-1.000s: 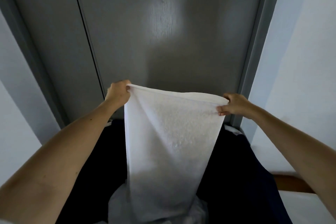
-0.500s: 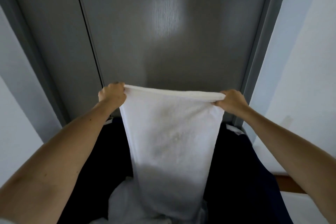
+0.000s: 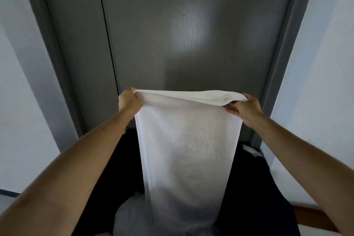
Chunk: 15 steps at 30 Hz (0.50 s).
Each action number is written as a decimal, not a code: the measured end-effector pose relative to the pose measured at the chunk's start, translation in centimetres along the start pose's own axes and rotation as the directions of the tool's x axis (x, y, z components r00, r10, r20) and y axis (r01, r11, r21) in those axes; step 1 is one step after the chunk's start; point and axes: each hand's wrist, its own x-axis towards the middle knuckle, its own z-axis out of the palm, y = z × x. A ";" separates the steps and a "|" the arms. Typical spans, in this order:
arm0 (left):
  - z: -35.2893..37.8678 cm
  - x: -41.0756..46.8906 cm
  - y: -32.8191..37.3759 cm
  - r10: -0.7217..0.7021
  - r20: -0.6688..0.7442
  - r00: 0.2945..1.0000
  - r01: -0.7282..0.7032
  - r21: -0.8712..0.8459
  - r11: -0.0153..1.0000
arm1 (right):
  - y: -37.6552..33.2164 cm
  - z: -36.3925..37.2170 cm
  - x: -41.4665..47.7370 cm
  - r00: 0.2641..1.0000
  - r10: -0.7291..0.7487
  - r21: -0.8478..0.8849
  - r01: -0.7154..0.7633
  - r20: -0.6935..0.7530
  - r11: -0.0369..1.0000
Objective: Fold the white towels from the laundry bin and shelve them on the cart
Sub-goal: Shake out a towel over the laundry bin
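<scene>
1. The white terry-cloth towel (image 3: 187, 149) hangs long and flat, stretched level by its top edge. Its lower end reaches down into the dark fabric laundry bin (image 3: 258, 188), by a heap of more white towels (image 3: 130, 214).
2. The left hand (image 3: 129, 100) is clamped on the top left corner, and the right hand (image 3: 244, 108) pinches the top right corner.
3. A loose pinch could let a corner slip and drop the towel back into the bin. The tail may also snag on the heap and skew the fold.
4. The grey panelled door (image 3: 172, 34) looks close behind, with pale walls (image 3: 325, 63) at both sides. Free room is likely upward and toward the person. The cart is not in view.
</scene>
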 end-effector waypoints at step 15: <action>-10.5 -7.0 10.1 0.233 -0.313 0.921 -0.295 -0.168 0.941 | -8.8 -0.6 -8.9 0.713 -0.598 -0.686 0.641 0.366 0.344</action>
